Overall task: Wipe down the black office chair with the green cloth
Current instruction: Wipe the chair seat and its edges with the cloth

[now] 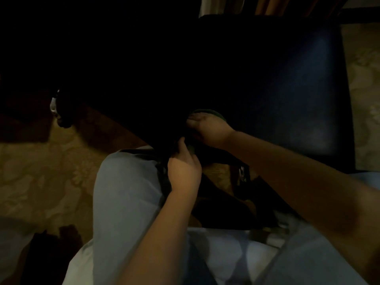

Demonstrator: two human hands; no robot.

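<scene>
head view | step: wiping the near seat edge of black office chair | right hand curled over green cloth, pressing it down | left hand fingers curled on chair edge, apparently steadying | next: probably sweep the cloth across the seat under steady pressure

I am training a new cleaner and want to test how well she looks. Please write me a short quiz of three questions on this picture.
1. True or false: the cloth is red.
2. Which hand lies on the cloth? A) left B) right C) neither
3. Fill in: the cloth lies on the black ____.

Key:
1. False, it is green.
2. B, the right hand. The left hand grips the edge of the chair, nearer the body.
3. chair
</scene>
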